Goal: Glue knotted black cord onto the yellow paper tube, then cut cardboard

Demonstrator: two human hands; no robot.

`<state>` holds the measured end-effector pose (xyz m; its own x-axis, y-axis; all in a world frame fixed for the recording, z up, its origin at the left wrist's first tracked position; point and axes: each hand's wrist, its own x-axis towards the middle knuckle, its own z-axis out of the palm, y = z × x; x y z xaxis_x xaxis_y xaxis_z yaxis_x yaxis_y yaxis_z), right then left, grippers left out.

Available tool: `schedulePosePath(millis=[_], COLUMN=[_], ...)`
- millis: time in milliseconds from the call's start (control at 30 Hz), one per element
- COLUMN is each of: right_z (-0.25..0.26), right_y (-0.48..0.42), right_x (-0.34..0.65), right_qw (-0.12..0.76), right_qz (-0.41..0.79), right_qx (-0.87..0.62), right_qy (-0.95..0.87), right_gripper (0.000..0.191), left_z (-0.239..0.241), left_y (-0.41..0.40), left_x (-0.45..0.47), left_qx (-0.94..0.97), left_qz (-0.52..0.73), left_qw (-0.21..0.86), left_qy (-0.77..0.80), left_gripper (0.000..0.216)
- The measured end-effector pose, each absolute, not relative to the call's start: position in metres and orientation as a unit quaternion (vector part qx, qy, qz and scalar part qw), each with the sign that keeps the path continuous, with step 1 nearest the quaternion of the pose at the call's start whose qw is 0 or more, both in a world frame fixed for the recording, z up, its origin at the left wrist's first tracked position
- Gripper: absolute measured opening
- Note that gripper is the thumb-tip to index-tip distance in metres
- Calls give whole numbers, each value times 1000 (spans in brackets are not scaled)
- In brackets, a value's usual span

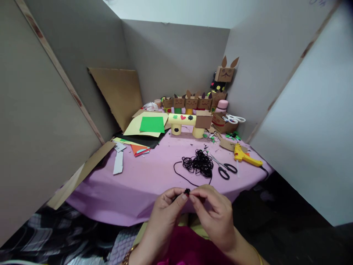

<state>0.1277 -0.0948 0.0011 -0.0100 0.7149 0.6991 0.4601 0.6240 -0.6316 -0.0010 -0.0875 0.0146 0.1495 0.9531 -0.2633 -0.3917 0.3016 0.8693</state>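
Text: none legible | right wall panel (pixel 264 62): handwriting (pixel 317 3) (cut off by the top edge)

Upper limbs: two human hands, each with five slender fingers. Left hand (pixel 167 211): forearm bare above the wrist; a gold-toned bracelet (pixel 128 254) of textured, linked appearance encircles the wrist area, partly cut off by the lower frame edge. Right hand (pixel 217 219): forearm likewise bare; one thin, smooth, yellow-gold bangle (pixel 258 254) is fitted. Torso: deep magenta garment (pixel 193 247), with brighter pink detail (pixel 179 262) at the bottom edge, form unclear. Lap: pale yellow-green fabric (pixel 199 227), visible beyond the magenta cloth. Fingernail finish: too small to determine.
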Motion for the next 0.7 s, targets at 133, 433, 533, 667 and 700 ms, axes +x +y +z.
schedulePosePath(millis=[133, 433, 533, 667, 700], right_z=[7, 7, 6, 1, 1], right_y=[-93, -94, -94, -93, -94], right_x=[128, 129, 127, 126, 126], right_qw=[560, 533, 520, 517, 516], right_qz=[143, 103, 73, 36, 40], right_qx=[-425, -433, -435, -430, -426], right_qy=[-696, -720, -731, -740, -742], right_gripper=[10, 10, 10, 10, 10], left_z=[15, 16, 16, 13, 13], left_y=[-87, -87, -87, -86, -86], left_x=[-1, -5, -5, -4, -4], left_qx=[335, 386, 391, 381, 376], left_qz=[491, 473, 470, 478, 481], left_qw=[676, 652, 650, 651, 652], left_qy=[437, 451, 451, 450, 449], left_gripper=[16, 12, 13, 13, 13])
